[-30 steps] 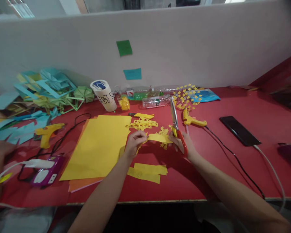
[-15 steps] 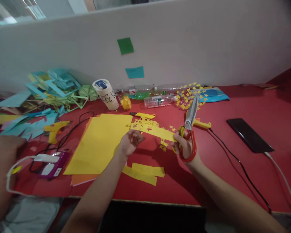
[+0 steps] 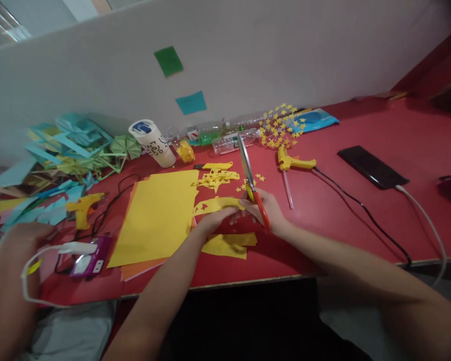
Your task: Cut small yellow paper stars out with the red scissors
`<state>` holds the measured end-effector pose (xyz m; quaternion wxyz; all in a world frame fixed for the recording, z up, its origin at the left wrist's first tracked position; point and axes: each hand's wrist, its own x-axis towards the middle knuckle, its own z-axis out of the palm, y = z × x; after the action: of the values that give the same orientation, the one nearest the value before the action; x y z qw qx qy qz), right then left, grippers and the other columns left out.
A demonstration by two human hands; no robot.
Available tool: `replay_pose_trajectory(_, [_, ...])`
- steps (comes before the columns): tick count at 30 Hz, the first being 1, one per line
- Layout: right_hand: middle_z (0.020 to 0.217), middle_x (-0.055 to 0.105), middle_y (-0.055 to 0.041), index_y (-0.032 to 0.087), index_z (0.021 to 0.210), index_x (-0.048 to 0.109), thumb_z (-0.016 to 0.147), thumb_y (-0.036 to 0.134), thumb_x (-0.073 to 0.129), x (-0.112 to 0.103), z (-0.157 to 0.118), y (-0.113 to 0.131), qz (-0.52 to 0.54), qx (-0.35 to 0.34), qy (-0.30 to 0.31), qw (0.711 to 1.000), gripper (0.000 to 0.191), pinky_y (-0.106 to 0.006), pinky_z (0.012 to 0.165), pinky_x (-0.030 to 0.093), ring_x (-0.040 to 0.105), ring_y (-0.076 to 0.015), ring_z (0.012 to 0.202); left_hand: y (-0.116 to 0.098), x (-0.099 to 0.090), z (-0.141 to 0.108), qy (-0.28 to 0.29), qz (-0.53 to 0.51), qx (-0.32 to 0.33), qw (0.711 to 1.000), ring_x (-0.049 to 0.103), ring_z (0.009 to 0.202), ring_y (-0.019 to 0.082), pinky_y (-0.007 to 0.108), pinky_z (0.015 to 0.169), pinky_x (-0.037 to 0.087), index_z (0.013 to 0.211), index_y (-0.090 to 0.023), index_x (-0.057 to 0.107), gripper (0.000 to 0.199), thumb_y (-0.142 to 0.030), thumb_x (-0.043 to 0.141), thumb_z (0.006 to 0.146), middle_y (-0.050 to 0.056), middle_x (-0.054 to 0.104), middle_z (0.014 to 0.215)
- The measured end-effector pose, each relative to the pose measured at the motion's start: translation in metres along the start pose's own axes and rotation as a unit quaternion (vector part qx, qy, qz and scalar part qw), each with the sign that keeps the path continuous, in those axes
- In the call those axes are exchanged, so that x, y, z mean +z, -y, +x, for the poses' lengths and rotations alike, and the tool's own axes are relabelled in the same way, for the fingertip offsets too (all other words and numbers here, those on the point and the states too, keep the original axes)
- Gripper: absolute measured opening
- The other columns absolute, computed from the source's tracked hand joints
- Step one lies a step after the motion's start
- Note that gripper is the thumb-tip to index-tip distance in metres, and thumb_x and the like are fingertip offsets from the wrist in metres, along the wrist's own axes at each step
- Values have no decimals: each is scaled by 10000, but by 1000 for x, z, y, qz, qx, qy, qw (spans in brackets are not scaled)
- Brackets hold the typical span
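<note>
My right hand (image 3: 266,206) is closed on the red and yellow handles of the scissors (image 3: 247,163), whose blades point up and away. Between my hands is the right end of a yellow paper strip (image 3: 220,203) with star-shaped holes at its left part. My left hand (image 3: 227,214) reaches that end from below, its fingers bent and close to my right fingers; its grip is partly hidden. Small yellow stars (image 3: 260,177) lie beyond the scissors. Two plain yellow strips (image 3: 229,245) rest near the table edge, beside the yellow sheets (image 3: 160,215).
A yellow glue gun (image 3: 295,163) and a phone (image 3: 374,167) with cables lie to the right. Bottles (image 3: 225,143), a white cup (image 3: 154,144) and a cutter (image 3: 218,166) sit behind. Another person's arm (image 3: 13,281) rests at the left, near a purple power strip (image 3: 90,258).
My left hand has moved right to meet my right hand at the strip's end. The scissors have turned, their blades now leaning left. The camera view has shifted.
</note>
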<state>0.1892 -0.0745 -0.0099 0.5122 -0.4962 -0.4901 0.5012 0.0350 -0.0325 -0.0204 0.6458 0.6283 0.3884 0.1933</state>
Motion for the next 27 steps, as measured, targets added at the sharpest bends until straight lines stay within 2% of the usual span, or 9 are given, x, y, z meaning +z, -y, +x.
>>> replay_pose_trajectory(4, [466,528,66,217,652,477,682,408,660,2,1,-1,-20,-14,7,1000,267,-204,331,308,394,-79,330,4,-4,4,-3,7,4,1000,472,522,120,282,631,427,545,-184,565,316,-278,414,806,-5,498,487])
replay_pose_trajectory(8, [467,540,60,210,653,481,695,429,651,0,1,-3,-29,-6,9,1000,281,-197,323,302,392,-71,313,6,-6,5,-30,18,33,999,494,583,130,296,710,427,517,-186,511,367,-353,397,823,-4,493,511])
replay_pose_trajectory(13, [456,539,60,197,668,495,706,408,625,-1,1,-2,-44,8,23,999,250,-187,308,301,383,-63,294,3,-8,2,-59,29,65,996,512,650,135,307,792,414,544,-182,518,379,-413,411,825,-6,529,577])
replay_pose_trajectory(16, [467,536,63,202,668,481,705,373,608,1,0,-1,-48,-3,16,999,216,-183,310,304,384,-62,302,1,-5,-2,-82,17,79,993,521,660,138,295,771,417,533,-183,513,360,-398,447,814,-3,535,582])
replay_pose_trajectory(18, [469,528,63,207,657,466,703,375,602,2,-1,0,-48,-12,14,999,221,-184,314,301,391,-66,316,-1,-3,-4,-98,17,73,992,529,672,139,287,754,416,522,-182,504,357,-395,480,808,2,560,605])
replay_pose_trajectory(22, [458,515,64,213,633,441,697,386,614,4,-4,0,-58,-19,16,998,253,-188,330,303,382,-69,328,-2,0,-6,-78,11,37,996,522,665,133,272,736,409,534,-188,518,359,-391,459,824,-3,557,605])
replay_pose_trajectory(25, [463,515,59,214,634,441,701,371,603,3,-4,2,-66,-12,18,998,235,-193,336,302,381,-73,336,-4,2,-4,-72,10,3,997,493,606,126,263,665,404,504,-192,498,371,-357,443,832,-3,517,567])
replay_pose_trajectory(27, [473,521,53,214,637,444,702,365,594,2,-4,3,-69,-2,18,997,223,-196,337,301,388,-77,342,-6,4,-3,-91,18,-6,996,484,589,128,259,617,393,493,-194,492,382,-352,442,838,0,516,555])
